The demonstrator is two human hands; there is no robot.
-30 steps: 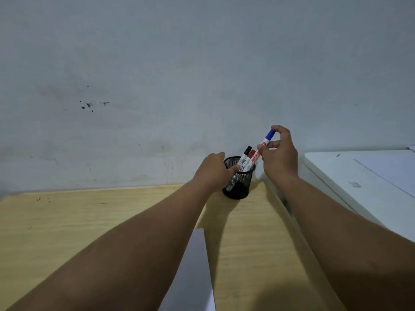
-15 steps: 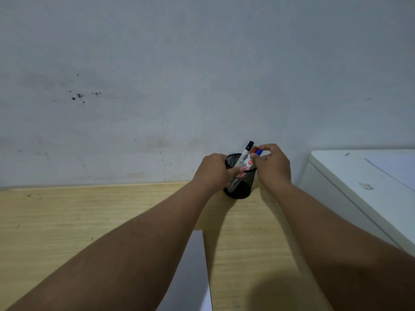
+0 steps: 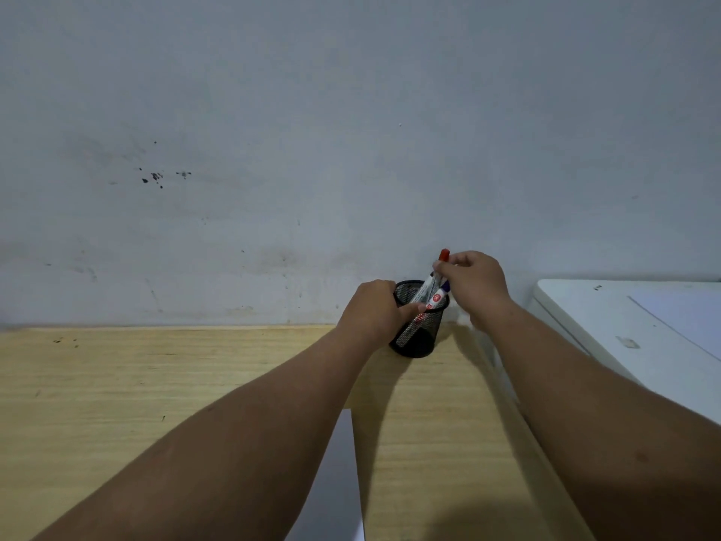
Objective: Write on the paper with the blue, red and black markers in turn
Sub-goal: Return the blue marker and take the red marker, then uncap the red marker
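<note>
Markers stand bunched in a black mesh cup (image 3: 419, 329) at the far edge of the tabletop (image 3: 156, 384), close under the wall, and everything about the next move hangs on how the red marker (image 3: 439, 277) leans. Its long axis runs from low-left inside the cup up to the right, the red cap topmost, tipped toward the right hand (image 3: 474, 285). That hand is plainly the nearer one: thumb and fingertips are pinched on the barrel just below the cap. The left hand (image 3: 374, 308) is curled around the cup's near-left wall, thumb along the rim, seemingly steadying it. A blue marker (image 3: 446, 285) shows only as a dark sliver beside the right hand, low in the cup; the black one I cannot pick out. The paper (image 3: 335, 482) lies well back toward the person, between the forearms, so I judge the marker must be drawn out along its own tilt, up and rightward, then brought back to the sheet.
</note>
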